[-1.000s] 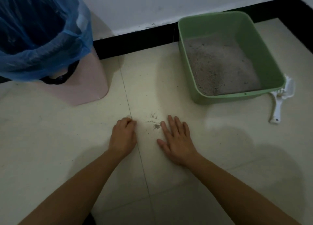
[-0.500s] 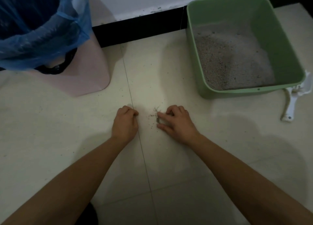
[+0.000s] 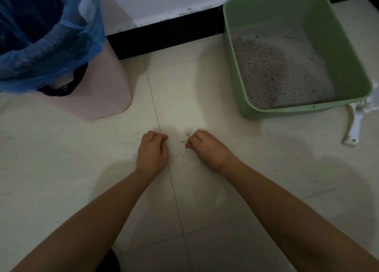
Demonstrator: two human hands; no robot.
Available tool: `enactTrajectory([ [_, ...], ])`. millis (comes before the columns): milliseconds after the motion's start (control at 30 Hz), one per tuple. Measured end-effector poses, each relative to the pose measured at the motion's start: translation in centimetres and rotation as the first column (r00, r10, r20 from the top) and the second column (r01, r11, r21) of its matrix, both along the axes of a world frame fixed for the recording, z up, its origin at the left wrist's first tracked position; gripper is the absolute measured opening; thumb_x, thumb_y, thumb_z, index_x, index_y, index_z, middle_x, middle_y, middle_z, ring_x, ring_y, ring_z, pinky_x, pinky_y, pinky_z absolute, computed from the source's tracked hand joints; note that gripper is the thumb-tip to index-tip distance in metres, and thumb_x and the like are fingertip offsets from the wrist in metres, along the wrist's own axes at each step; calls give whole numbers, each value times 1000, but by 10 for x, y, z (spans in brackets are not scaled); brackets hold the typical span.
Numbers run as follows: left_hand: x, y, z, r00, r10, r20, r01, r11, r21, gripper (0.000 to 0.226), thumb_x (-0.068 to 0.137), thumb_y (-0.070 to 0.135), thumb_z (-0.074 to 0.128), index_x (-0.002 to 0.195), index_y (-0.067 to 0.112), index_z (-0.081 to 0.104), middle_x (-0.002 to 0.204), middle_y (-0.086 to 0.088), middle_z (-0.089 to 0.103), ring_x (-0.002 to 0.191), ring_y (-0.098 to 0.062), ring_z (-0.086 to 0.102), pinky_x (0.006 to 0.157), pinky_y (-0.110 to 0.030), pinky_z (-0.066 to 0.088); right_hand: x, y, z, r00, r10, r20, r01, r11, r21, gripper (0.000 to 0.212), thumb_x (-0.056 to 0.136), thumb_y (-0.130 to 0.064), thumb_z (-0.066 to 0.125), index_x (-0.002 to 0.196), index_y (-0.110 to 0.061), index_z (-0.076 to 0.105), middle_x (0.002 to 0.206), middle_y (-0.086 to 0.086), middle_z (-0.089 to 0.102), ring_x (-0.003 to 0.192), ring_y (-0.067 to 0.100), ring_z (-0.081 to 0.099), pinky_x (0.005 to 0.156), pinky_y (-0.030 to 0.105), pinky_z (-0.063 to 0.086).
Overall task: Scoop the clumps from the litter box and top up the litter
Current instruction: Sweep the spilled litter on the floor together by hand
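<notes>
— Green litter box (image 3: 228,46) is sitting by the wall on the right, and the litter (image 3: 276,72) in it is looking fairly even to me. I am not making out any clumps, though the light is dim. How far along are we?

— I am judging the scooping as done or nearly so. The white scoop (image 3: 354,126) is lying on the floor (image 3: 82,161) just beside the box's near right corner, and nobody is touching it. The pink bin (image 3: 108,87) with its blue bag (image 3: 41,50) is standing well apart on the left. No sack of fresh litter is showing, so I am counting the top-up as not yet done.

— And the hands?

— Both are working low on the floor between bin and box, where a few spilled grains (image 3: 185,141) are lying. The left hand (image 3: 152,151) is resting there with its fingers (image 3: 159,136) curled into a loose fist, and nothing is showing inside it. The right hand (image 3: 207,148) is sitting right at the grains, its fingers (image 3: 192,141) curled under, thumb and forefinger pinching at them.

— So we are tidying strays?

— That is how I am reading it.
</notes>
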State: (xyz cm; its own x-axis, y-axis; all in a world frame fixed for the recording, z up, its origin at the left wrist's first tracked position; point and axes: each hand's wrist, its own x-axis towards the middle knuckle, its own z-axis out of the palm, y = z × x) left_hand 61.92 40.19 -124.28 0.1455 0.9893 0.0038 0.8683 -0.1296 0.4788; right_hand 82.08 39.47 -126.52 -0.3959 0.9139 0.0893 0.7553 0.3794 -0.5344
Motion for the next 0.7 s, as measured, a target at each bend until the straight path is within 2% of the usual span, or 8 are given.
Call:
enactTrajectory([
  [67, 4, -4, -1, 997, -72, -14, 73, 997, 23, 27, 92, 15, 54, 111, -1, 67, 96, -11, 56, 91, -25, 51, 82, -35, 47, 4, -3, 4, 1000, -8, 19, 8, 999, -33, 20, 94, -19, 58, 93, -1, 67, 90, 17, 59, 85, 32, 58, 77, 38, 46],
  [133, 12, -7, -3, 985, -170, -36, 172, 984, 46, 38, 95, 27, 49, 114, -2, 65, 95, -12, 55, 87, -26, 49, 80, -31, 42, 18, -7, 6, 996, -84, 32, 86, 992, -94, 20, 97, -21, 57, 97, -4, 66, 94, 16, 60, 89, 32, 57, 82, 36, 42],
  [267, 28, -12, -6, 948, -309, -77, 312, 950, 29, 51, 95, 38, 45, 122, -1, 61, 97, -11, 53, 88, -28, 48, 82, -35, 42, 54, -17, 7, 964, -263, 47, 267, 957, -112, 15, 97, -19, 58, 98, -7, 67, 97, 13, 62, 91, 30, 57, 83, 32, 40],
  [367, 34, -10, -10, 940, -334, -72, 339, 938, 69, 47, 95, 34, 46, 120, -2, 63, 93, -12, 53, 83, -29, 48, 77, -35, 44, 66, -19, 8, 948, -307, 79, 315, 942, -116, 13, 97, -15, 57, 98, -7, 67, 99, 12, 61, 92, 29, 56, 83, 33, 43],
  [467, 37, -8, -12, 958, -287, -18, 285, 942, 179, 27, 94, 20, 55, 95, -2, 70, 83, -11, 56, 75, -27, 50, 65, -32, 43, 65, -20, 6, 944, -322, 67, 326, 942, -82, 10, 94, -13, 60, 92, -7, 67, 92, 13, 62, 85, 32, 58, 78, 34, 46],
  [533, 38, -8, -15, 969, -249, -6, 245, 950, 195, 21, 92, 15, 60, 83, -2, 69, 80, -11, 58, 74, -28, 52, 65, -33, 44, 64, -20, 6, 941, -333, 66, 337, 938, -75, 6, 93, -11, 63, 90, -7, 67, 90, 13, 61, 84, 32, 58, 77, 35, 46],
  [633, 37, -7, -22, 959, -277, -60, 283, 941, 187, 22, 93, 17, 55, 88, 1, 68, 83, -12, 60, 79, -29, 55, 69, -36, 47, 62, -20, 6, 940, -334, 65, 338, 939, -57, 5, 92, -11, 65, 90, -8, 67, 89, 12, 61, 82, 31, 58, 75, 35, 46],
  [700, 36, -3, -25, 941, -319, -115, 336, 923, 188, 21, 94, 17, 52, 90, 2, 65, 84, -12, 59, 81, -27, 51, 72, -33, 43, 63, -20, 5, 948, -312, 67, 315, 948, -33, 6, 91, -13, 64, 89, -8, 67, 87, 12, 61, 80, 30, 58, 75, 33, 41],
])
